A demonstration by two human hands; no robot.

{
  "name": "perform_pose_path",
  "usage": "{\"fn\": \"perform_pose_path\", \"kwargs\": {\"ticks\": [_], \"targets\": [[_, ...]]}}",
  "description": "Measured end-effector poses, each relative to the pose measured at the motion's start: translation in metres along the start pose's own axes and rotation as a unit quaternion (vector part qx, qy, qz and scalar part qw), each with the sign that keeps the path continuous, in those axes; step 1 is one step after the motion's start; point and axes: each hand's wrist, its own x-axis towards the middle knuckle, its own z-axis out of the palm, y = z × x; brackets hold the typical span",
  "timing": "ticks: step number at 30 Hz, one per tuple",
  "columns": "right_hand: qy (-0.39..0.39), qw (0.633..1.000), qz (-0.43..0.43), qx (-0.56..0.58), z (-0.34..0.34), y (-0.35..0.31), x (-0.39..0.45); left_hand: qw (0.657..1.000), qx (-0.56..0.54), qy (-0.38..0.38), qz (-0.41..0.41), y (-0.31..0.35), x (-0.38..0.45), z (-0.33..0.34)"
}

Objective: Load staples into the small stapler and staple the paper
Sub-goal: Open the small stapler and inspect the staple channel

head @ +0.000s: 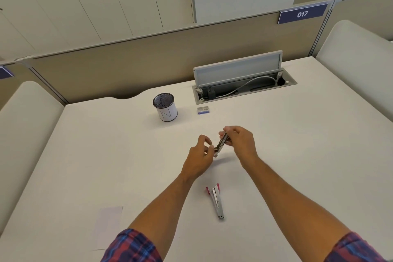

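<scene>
Sleeves (pixel 131 247) nearest | both hands raised, fingers (pixel 209 141) pinching stapler (pixel 221 144)

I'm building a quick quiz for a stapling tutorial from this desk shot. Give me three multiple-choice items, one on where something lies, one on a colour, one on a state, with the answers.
1. Where does the small staple box lie?
A. Inside the pen cup
B. On the desk just in front of the open cable tray
C. On the sheet of paper

2. What colour are the plastic parts of the stapler lying on the desk?
A. Pink
B. Green
C. Black

3. What state is the cable tray lid in?
A. Shut flat
B. Removed
C. Raised open

Answers: 1 B, the box sits on the desk beside the tray's front edge, to the right of the pen cup. 2 A, pink shows at the stapler's wide end. 3 C, the lid stands up and cables show beneath it.
</scene>
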Motion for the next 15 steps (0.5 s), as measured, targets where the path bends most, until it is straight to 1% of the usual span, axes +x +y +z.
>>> {"fn": "perform_pose_path", "kwargs": {"ticks": [3,7,9,11,12,13,15], "targets": [[-0.032,0.992,-0.069,-0.104,0.003,-0.01,0.002,0.997,-0.068,-0.003,-0.043,-0.005,0.0,-0.004],[-0.07,0.963,-0.12,-0.232,0.008,-0.018,-0.002,0.99,-0.11,-0.024,-0.085,-0.005,0.001,-0.008],[-0.092,0.944,-0.141,-0.282,0.012,-0.021,-0.005,0.987,-0.126,-0.035,-0.093,-0.006,0.001,-0.009],[-0.109,0.914,-0.171,-0.351,0.016,-0.022,-0.008,0.984,-0.142,-0.044,-0.094,-0.008,0.0,-0.009],[-0.11,0.904,-0.182,-0.372,0.016,-0.021,-0.008,0.983,-0.151,-0.041,-0.094,-0.009,-0.001,-0.009],[-0.107,0.903,-0.185,-0.373,0.016,-0.02,-0.008,0.982,-0.16,-0.034,-0.094,-0.01,-0.001,-0.009],[-0.099,0.922,-0.17,-0.333,0.014,-0.018,-0.006,0.979,-0.178,-0.016,-0.095,-0.013,-0.002,-0.009]]}}
